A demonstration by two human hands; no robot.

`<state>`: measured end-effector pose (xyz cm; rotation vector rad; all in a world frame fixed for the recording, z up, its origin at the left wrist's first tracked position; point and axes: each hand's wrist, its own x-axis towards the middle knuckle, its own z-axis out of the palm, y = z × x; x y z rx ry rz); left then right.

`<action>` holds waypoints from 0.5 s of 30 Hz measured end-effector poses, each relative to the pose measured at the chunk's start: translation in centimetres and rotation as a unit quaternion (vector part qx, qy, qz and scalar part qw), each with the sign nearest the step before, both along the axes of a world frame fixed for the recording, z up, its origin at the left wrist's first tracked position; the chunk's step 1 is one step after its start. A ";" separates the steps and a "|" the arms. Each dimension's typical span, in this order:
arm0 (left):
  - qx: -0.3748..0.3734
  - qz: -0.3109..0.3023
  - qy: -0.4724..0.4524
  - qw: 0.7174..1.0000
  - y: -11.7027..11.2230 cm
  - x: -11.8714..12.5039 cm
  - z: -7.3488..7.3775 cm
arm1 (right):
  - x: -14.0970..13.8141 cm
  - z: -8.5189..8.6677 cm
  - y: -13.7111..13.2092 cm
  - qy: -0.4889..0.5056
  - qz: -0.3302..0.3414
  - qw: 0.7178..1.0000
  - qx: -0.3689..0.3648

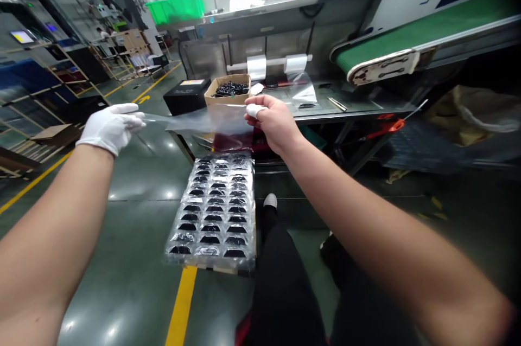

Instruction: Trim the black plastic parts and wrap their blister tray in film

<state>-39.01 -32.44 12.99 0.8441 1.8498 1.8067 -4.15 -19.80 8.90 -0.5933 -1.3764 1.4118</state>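
I have the worktop [360, 103] running ahead of me and off to the right. Below its near left corner, on my side of the near edge, lies the clear plastic tray [220, 261]; its long axis runs away from me, towards the worktop.

Clear film [191, 122] spans the air beyond and above the tray's far edge, apart from it as far as I can judge. Its long axis goes left to right, crosswise to the tray's. Behind it, a black box [185, 99] and an open carton [215, 101] stand at the worktop's left end.

My left hand [108, 129], gloved in white, is out past that end. Its fingers are close together and seem to pinch the film's left end. My right hand [274, 122] sits by the worktop's near edge, thumb and fingers pinching the film's right end. The right is nearer the tray, close to its far right corner in my view; the left is farther off, to the side.

Smallest are the dark pieces [210, 239] in the tray, three across.
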 end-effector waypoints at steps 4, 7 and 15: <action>0.016 -0.026 0.021 0.999 -2.3 0.6 0.8 | 1.4 -0.3 -1.6 0.009 0.014 0.999 0.030; 0.025 -0.026 0.029 0.999 -4.1 0.8 1.0 | 2.0 -0.4 -3.0 0.017 0.025 0.998 0.050; 0.041 -0.006 0.023 0.999 -7.5 1.1 -0.4 | 3.3 -0.5 -6.8 0.034 0.048 0.998 0.019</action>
